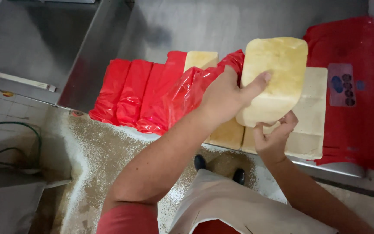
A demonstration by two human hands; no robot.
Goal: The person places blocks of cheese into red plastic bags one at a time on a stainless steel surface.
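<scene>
A pale cloth apron [234,203] is hanging nearest; left hand [226,97] and right hand [273,136] are gripping a pale, rounded, crumbly-looking block [278,73] above glossy red plastic bags [152,93].

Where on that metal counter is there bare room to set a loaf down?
The steel table is bare behind the red bagged loaves and the held loaf. The front edge is crowded: unwrapped loaves, both hands, and the stack of red bags at right.

pale loaf [278,73], tilted, lifted above table
</scene>
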